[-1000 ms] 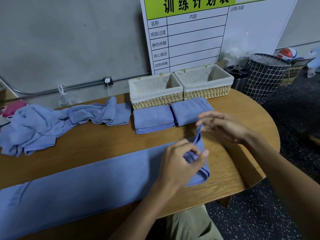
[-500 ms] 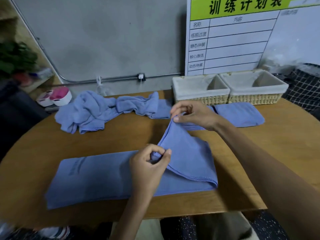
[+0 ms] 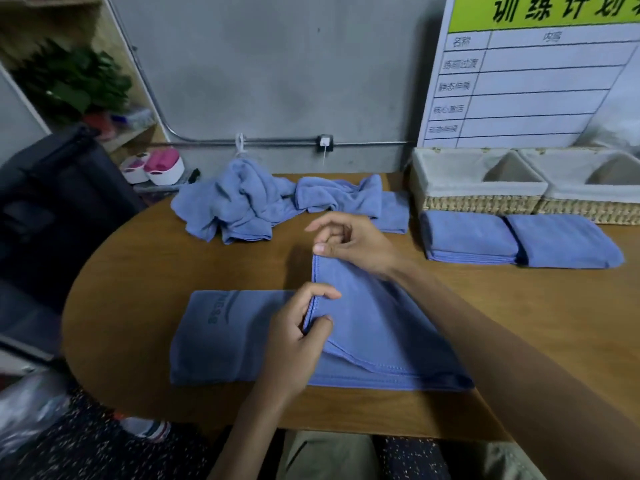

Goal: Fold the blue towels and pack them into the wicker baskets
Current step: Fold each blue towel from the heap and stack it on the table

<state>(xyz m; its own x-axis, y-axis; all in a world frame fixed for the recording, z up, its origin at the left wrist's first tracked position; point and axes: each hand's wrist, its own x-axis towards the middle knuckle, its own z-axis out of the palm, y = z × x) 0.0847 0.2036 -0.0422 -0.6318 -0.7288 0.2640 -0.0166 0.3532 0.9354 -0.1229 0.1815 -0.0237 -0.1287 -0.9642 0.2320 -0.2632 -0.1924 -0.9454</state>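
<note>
Both hands are on the long blue towel (image 3: 381, 327) spread across the near side of the wooden tabletop (image 3: 145, 271). The right hand (image 3: 349, 242) pinches the far corner of the folded-over end between thumb and forefinger, other fingers loosely curled, holding that corner up off the wood. The left hand (image 3: 298, 337) pinches the same stitched edge lower down, thumb on top, fingers curled beneath. The lifted flap slopes down over the flat layer under it, and a printed logo shows at the towel's uncovered left end. Behind, a heap of unfolded towels (image 3: 256, 202) sprawls near the wall. To the right, two folded towels (image 3: 519, 240) lie side by side, touching, just in front of two lined wicker baskets (image 3: 485, 202). Against the wall stands a whiteboard chart (image 3: 533, 81).
</note>
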